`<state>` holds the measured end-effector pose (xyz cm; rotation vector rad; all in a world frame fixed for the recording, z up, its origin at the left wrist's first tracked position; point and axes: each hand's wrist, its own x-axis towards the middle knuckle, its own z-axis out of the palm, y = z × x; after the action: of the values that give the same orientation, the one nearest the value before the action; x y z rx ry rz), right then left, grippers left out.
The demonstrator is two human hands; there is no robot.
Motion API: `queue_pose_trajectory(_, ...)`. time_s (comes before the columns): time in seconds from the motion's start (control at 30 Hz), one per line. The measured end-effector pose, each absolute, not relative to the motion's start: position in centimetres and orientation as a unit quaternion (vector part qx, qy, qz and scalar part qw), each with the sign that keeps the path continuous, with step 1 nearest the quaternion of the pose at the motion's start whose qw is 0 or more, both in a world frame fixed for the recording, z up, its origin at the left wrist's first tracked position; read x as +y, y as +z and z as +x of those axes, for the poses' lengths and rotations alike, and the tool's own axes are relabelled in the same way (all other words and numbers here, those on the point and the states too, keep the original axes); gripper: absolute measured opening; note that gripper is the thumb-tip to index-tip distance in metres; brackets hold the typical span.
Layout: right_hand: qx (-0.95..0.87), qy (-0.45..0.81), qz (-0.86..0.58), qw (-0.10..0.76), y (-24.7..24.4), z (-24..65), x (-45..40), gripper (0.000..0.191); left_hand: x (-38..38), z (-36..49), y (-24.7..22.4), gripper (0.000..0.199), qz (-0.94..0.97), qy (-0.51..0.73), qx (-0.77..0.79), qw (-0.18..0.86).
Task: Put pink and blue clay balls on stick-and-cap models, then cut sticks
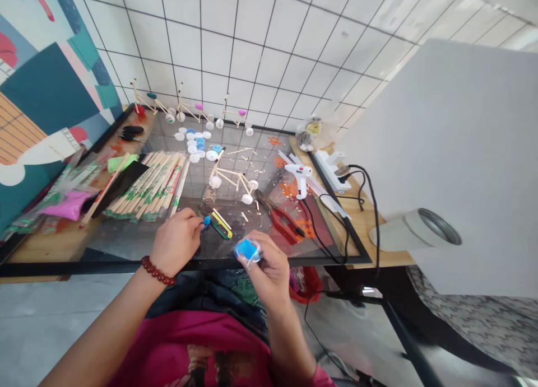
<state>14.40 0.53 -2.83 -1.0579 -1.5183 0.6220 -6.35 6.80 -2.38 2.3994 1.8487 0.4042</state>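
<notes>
The left hand (179,238), palm down over the front of the desk (138,252), pinched a bit of blue material (205,222) between its fingers. The right hand (269,266), turned partly upward at the desk's front edge, grasped a blue-filled clear wrapper (247,251), its fingers curled around it.

This looks like a small craft workspace, though whether it sits in a home, shop or studio cannot be told. A glass-topped desk (176,247) carries a white glue gun (299,177), red-handled pliers (281,216), bundled wooden sticks (147,188), bottle caps (197,143), scattered shavings (263,168) and little stick-built models (231,177). White tiles (235,40) line the wall behind, and a power strip (332,171) lies at the side.
</notes>
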Motion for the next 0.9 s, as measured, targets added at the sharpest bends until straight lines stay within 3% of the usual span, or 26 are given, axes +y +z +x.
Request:
queue_pose_trajectory(0.17,-0.642,0.344,-0.444,0.522,-3.0,13.3,0.4,0.010,6.3,-7.2,-2.9,0.027,0.785,0.153,0.600,-0.018)
queue_pose_trajectory(0.3,-0.598,0.434,-0.454,0.498,-3.6,12.5,0.3,0.018,5.9,-8.1,-2.3,0.022,0.758,0.270,0.593,-0.025)
queue_pose_trajectory(0.4,-0.520,0.528,-0.450,0.498,-4.1,12.2,0.4,0.035,4.7,-8.1,-1.0,0.021,0.758,0.385,0.521,0.077)
queue_pose_trajectory(0.5,-0.464,0.579,-0.430,0.515,-4.5,11.7,0.8,0.046,3.2,-7.5,-0.3,0.024,0.740,0.426,0.436,0.283)
queue_pose_trajectory(0.57,-0.475,0.565,-0.436,0.515,-4.8,11.3,1.3,0.045,2.6,-7.0,-0.5,0.030,0.697,0.443,0.405,0.393)
queue_pose_trajectory(0.67,-0.572,0.453,-0.461,0.505,-4.8,11.0,2.0,0.030,2.0,-6.5,-1.3,0.035,0.649,0.454,0.407,0.454)
queue_pose_trajectory(0.8,-0.659,0.294,-0.438,0.536,-3.7,11.3,2.1,0.022,1.5,-6.6,-2.2,0.028,0.639,0.485,0.444,0.401)
queue_pose_trajectory(0.9,-0.643,0.325,-0.433,0.542,-2.5,11.8,1.5,0.024,1.2,-6.9,-2.2,0.025,0.656,0.513,0.457,0.312)
